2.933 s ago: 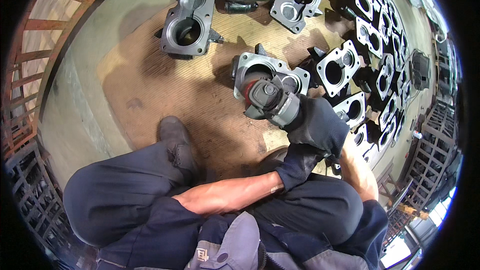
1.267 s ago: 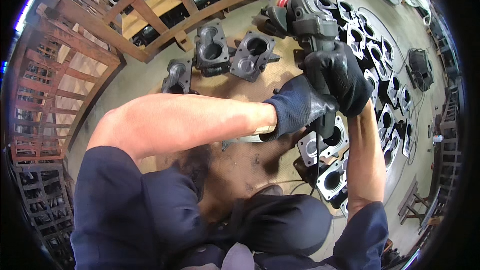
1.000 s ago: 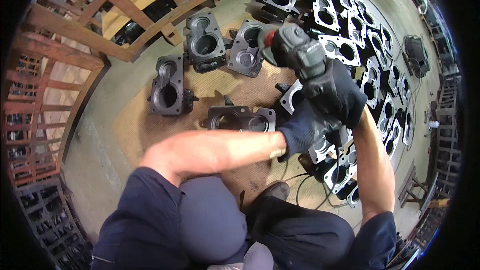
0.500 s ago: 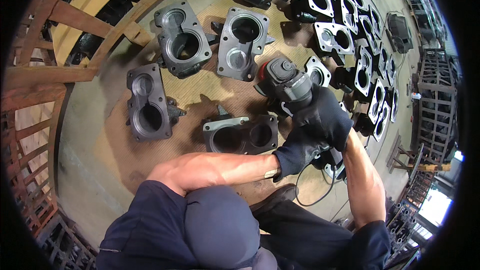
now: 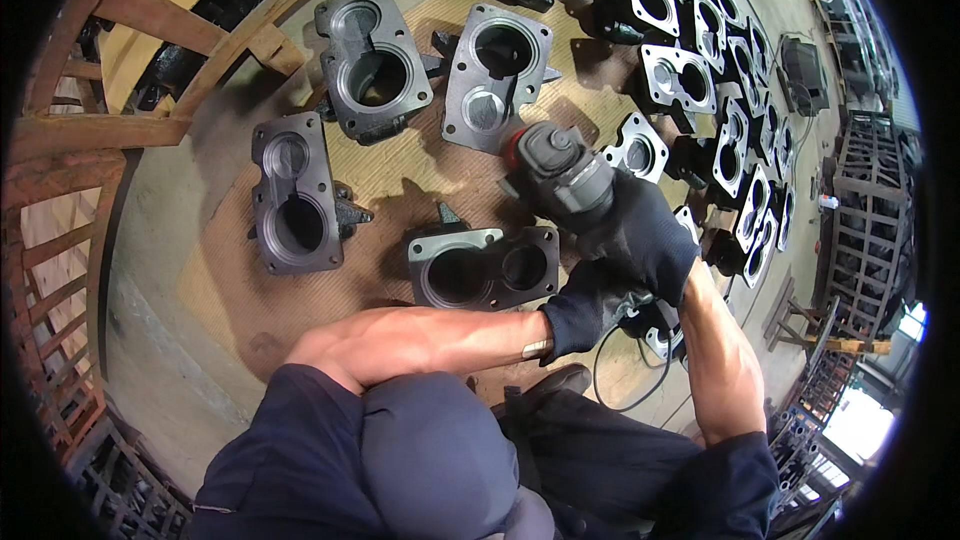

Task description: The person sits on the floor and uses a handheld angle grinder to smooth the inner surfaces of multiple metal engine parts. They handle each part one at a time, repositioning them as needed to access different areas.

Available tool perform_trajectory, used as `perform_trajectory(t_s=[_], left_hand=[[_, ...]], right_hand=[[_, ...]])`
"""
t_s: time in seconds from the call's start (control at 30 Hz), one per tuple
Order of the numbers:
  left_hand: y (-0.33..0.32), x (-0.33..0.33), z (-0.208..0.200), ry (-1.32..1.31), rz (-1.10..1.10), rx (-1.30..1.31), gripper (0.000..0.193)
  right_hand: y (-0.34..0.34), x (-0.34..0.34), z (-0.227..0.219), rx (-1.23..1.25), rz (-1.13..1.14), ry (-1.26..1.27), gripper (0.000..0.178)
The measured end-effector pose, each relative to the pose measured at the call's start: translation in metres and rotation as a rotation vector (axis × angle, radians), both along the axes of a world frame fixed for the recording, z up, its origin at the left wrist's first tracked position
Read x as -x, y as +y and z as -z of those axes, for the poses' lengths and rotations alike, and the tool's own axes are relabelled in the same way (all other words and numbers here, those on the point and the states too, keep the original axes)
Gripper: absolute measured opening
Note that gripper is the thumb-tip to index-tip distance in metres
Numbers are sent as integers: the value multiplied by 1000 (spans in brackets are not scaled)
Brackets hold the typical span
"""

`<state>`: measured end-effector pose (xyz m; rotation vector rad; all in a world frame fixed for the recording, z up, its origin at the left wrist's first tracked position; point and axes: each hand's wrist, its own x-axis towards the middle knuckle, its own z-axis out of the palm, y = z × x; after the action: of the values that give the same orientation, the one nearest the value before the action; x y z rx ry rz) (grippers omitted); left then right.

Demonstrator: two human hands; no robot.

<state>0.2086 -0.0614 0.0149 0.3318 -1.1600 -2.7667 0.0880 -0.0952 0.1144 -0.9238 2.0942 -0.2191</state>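
Note:
Both my hands wear dark gloves and hold an angle grinder [image 5: 575,178] with a red disc at its front. My right hand [image 5: 645,232] wraps round the body behind its head. Closer to me, my left hand [image 5: 592,305] is closed round the rear end, beside the power cord [image 5: 597,380]. The grinder's head hangs by the lower end of a grey metal casting [image 5: 465,75] with two round openings; whether the disc touches it cannot be made out. Another casting [image 5: 455,240] stands left of my hands, its machined face toward me.
More castings, one at the far left [image 5: 262,175] and one at the back [image 5: 405,30], stand on a ribbed brown sheet [image 5: 215,260]. Several rows of castings [image 5: 730,140] fill the right side. A rusty slatted crate [image 5: 95,140] borders the left; metal racks [image 5: 868,200] line the right.
The grinder, held in both hands, has shifted a little left, nearer the casting in the middle. My view has also moved slightly. Both hands keep their hold.

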Motion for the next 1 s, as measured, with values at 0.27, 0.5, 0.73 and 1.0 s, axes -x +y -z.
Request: perform_trajectory(t_s=[0.27, 0.5, 0.73, 1.0], left_hand=[[-3, 13, -5, -80, 26, -75, 18], [1, 9, -6, -49, -14, -66, 16], [-1, -1, -10, -84, 106, 104, 33], [-5, 5, -9, -65, 174, 66, 31]], right_hand=[[5, 11, 5, 51, 54, 14, 50], [1, 8, -3, 38, 44, 12, 50], [7, -2, 1, 0, -12, -2, 49], [9, 4, -2, 42, 99, -7, 46]])
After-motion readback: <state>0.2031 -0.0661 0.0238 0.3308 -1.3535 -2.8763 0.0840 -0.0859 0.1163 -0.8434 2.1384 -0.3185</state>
